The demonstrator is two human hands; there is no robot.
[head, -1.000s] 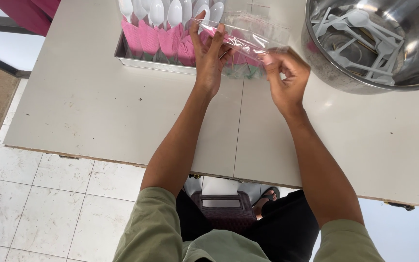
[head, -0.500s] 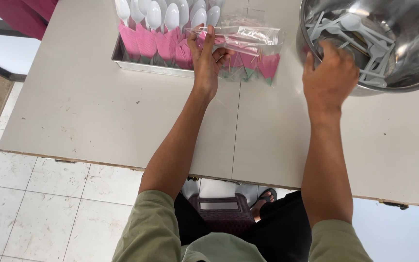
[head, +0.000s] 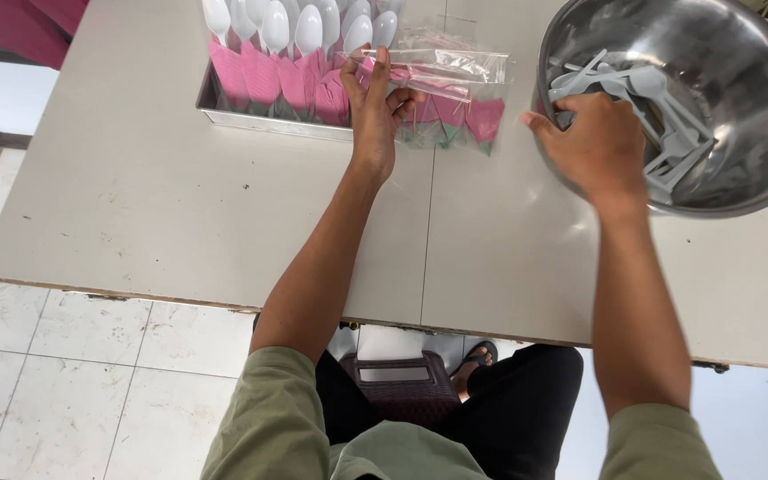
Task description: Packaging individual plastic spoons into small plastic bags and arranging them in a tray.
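In left hand (head: 373,107): clear bag (head: 442,71), long axis sideways.

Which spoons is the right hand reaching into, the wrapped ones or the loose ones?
The loose white spoons in the steel bowl; the right hand rests there, unlike the pink-wrapped tray spoons.

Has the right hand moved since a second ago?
Yes. The right hand left the clear bag and went right, into the steel bowl.

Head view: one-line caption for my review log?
Left hand holds a clear bag by the spoon tray; right hand reaches into a steel bowl.
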